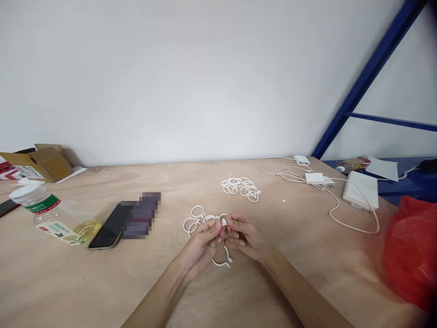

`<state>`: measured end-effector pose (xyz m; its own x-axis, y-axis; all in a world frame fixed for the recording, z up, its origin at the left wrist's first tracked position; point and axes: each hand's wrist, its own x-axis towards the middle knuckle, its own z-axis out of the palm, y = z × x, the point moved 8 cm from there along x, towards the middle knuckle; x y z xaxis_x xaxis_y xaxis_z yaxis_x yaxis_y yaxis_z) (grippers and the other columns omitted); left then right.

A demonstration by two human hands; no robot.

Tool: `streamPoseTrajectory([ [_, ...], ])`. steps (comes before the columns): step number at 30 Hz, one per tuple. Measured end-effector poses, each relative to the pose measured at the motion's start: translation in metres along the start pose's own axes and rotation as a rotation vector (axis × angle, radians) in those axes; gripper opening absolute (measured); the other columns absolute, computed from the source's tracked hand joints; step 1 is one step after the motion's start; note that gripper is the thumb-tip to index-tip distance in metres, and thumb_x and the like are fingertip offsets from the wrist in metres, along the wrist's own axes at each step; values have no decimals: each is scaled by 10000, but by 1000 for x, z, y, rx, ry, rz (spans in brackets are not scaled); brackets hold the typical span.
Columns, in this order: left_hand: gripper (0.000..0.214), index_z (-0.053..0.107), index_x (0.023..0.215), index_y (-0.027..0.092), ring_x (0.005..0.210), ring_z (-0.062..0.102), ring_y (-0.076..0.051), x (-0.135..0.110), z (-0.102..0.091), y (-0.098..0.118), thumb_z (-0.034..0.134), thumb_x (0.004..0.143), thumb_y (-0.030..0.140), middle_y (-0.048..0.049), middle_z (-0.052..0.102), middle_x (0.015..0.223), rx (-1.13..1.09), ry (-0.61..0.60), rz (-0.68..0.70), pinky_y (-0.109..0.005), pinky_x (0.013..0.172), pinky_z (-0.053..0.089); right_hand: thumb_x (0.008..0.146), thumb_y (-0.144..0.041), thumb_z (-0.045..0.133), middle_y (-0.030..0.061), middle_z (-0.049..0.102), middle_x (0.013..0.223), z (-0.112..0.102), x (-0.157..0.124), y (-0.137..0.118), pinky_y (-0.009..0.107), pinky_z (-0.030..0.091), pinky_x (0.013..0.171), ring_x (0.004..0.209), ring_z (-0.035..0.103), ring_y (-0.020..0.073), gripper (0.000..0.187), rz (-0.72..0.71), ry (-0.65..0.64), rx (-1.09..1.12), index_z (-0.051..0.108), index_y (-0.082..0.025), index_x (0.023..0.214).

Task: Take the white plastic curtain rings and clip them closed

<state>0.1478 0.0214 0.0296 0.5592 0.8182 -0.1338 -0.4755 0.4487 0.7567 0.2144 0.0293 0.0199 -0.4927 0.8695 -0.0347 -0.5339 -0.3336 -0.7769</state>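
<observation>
My left hand (201,241) and my right hand (244,236) meet at the middle of the wooden table (239,291), fingers pinched together on a white plastic ring (222,260) that hangs below them. Just behind my hands lie a few more white rings (195,220). Farther back sits a heap of several white rings (241,187).
A plastic bottle (54,217) lies on its side at the left, next to a dark phone (107,230). A cardboard box (41,161) is at the back left. White chargers with cables (316,178), a white flat box (362,189) and a red bag (411,255) are at the right.
</observation>
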Motion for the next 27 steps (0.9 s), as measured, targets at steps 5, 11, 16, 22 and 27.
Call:
streamPoseTrajectory([
  [5, 247, 580, 637, 118, 534, 344, -47, 0, -3, -6, 755, 713, 274, 20, 481, 621, -149, -16, 8, -183, 563, 326, 775, -313, 698, -96, 401, 460, 3, 0, 3, 159, 162, 350, 310, 229, -4, 253, -9, -46, 92, 557, -146, 648],
  [11, 248, 544, 616, 139, 565, 382, -65, -4, 3, 1, 717, 753, 251, 30, 429, 621, -349, -87, 66, -193, 581, 351, 803, -318, 670, -87, 436, 517, 8, -1, -5, 160, 220, 351, 328, 275, 5, 247, -121, -67, 262, 542, -161, 660],
  [16, 264, 587, 661, 147, 585, 395, -81, -2, -1, 4, 663, 800, 359, 12, 484, 666, -94, -52, 71, -222, 634, 369, 801, -345, 662, -77, 450, 523, 6, -2, -6, 185, 265, 388, 344, 337, 20, 253, -87, 22, 165, 568, -157, 659],
  [22, 311, 690, 704, 167, 767, 490, -158, -2, -20, 32, 618, 801, 454, -35, 554, 796, 692, 165, 298, -268, 721, 373, 752, -399, 657, 12, 592, 680, -39, -1, -18, 229, 345, 481, 546, 496, 111, 231, -130, 426, -314, 640, -169, 738],
  [27, 243, 725, 798, 218, 834, 498, -180, -13, -22, 51, 558, 851, 385, -41, 517, 842, 1093, 297, 494, -289, 772, 390, 783, -294, 542, 90, 644, 930, -81, -28, -71, 384, 427, 831, 895, 548, 243, 179, -463, 916, -1213, 665, -185, 852],
])
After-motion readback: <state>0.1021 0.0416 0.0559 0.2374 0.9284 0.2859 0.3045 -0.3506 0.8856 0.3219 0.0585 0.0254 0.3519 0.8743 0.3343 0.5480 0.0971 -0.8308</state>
